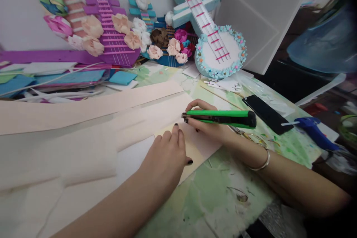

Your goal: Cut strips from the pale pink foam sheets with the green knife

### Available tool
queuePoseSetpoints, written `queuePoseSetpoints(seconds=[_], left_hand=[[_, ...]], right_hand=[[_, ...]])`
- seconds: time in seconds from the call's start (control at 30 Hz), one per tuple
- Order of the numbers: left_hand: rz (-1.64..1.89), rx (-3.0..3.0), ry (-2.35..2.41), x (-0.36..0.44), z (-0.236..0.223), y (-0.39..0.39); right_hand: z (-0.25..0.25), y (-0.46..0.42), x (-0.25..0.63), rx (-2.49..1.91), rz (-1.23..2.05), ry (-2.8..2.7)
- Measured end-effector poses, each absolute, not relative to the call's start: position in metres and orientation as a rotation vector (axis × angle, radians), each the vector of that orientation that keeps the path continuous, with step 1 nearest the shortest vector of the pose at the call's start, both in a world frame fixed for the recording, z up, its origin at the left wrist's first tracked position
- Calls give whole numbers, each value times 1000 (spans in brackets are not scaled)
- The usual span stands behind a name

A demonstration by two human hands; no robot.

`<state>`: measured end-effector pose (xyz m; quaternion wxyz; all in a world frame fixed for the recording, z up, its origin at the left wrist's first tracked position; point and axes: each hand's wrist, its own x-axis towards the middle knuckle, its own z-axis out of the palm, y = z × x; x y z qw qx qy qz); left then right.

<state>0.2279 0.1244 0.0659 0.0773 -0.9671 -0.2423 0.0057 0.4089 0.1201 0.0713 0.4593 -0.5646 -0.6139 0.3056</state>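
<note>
A green and black utility knife [220,117] lies across my right hand [208,121], pinched between thumb and fingers. Its tip points left, just above a large pale pink and cream sheet of card [156,108]. Whether the blade sticks out is too small to tell. My left hand [169,148] presses on the sheet near the knife tip, index finger stretched forward and thumb out to the side, holding nothing. Under the left hand a smaller white piece [135,158] lies on the card. Scissors [248,135] sit partly hidden behind my right wrist.
Paper-flower-decorated toy instruments, one a light blue banjo shape [220,50], another a purple one [111,33], line the back. A black phone [266,113] and a blue glue gun [315,130] are at right. Coloured foam sheets [69,78] are piled at left.
</note>
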Motion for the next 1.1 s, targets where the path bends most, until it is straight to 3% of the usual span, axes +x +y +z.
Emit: queuePoseSetpoints(seconds=[0.2, 0.57, 1.1], left_hand=[[20, -2920, -744, 229, 70, 124], [340, -2958, -871, 234, 78, 122], [317, -2992, -888, 232, 77, 122]], right_hand=[[60, 128, 404, -1379, 755, -1540], [57, 129, 403, -1494, 685, -1592], [54, 131, 403, -1458, 675, -1591]])
